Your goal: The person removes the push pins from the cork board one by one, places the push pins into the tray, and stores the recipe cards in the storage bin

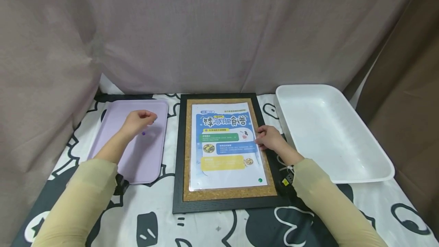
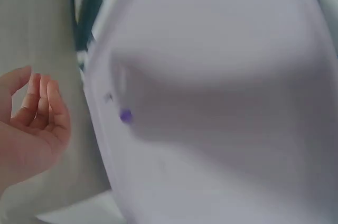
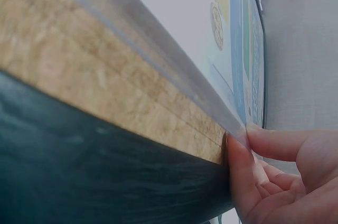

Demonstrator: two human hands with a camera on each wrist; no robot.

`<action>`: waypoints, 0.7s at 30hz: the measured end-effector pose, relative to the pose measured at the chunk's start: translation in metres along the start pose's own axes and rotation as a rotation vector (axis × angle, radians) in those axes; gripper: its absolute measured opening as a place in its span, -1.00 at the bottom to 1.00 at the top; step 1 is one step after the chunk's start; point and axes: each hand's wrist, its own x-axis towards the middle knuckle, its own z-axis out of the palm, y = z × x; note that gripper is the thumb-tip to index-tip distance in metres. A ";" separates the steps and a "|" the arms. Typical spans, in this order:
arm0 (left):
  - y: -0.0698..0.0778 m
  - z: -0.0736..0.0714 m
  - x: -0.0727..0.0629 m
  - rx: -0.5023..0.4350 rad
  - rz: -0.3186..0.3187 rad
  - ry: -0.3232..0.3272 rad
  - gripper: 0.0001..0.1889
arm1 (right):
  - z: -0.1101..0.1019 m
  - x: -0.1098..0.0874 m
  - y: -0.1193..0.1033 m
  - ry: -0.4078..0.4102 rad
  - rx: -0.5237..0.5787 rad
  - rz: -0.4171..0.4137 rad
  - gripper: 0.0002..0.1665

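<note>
A laminated poster (image 1: 228, 178) lies on a cork board (image 1: 233, 193) in a black frame (image 1: 226, 207). My right hand (image 1: 271, 138) pinches the poster's right edge between thumb and fingers; in the right wrist view that edge (image 3: 185, 76) stands slightly off the cork. A round green spot (image 1: 260, 180), perhaps a pin head, shows at the poster's lower right corner. Over the lilac tray (image 1: 127, 167) hovers my left hand (image 1: 138, 122), fingers loosely bent, thumb apart, nothing visible in it. Below it on the tray is a small purple object (image 2: 125, 115), likely a pushpin.
To the right stands a deep white tray (image 1: 337, 136). A patterned black-and-white cloth (image 1: 199, 228) covers the table. Grey curtains (image 1: 192, 33) hang behind. A small black and yellow item (image 1: 287, 180) lies by the right wrist, partly hidden by the sleeve.
</note>
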 end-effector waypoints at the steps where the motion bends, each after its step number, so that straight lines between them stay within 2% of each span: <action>1: 0.004 0.003 0.001 -0.016 0.013 -0.010 -0.58 | 0.000 0.000 0.000 -0.001 0.001 -0.002 -0.44; 7: 0.026 0.024 0.000 -0.096 0.065 -0.084 -0.60 | 0.000 0.000 0.000 0.001 0.011 -0.006 -0.43; 12: 0.042 0.039 -0.004 -0.122 0.092 -0.136 -0.60 | 0.000 0.000 0.001 0.006 0.020 -0.038 -0.43; 16: 0.052 0.050 -0.007 -0.129 0.090 -0.169 -0.63 | 0.000 0.000 0.002 0.009 0.026 -0.052 -0.43; 21: 0.064 0.065 -0.010 -0.138 0.089 -0.208 -0.67 | 0.000 -0.001 0.001 0.007 0.021 -0.032 -0.42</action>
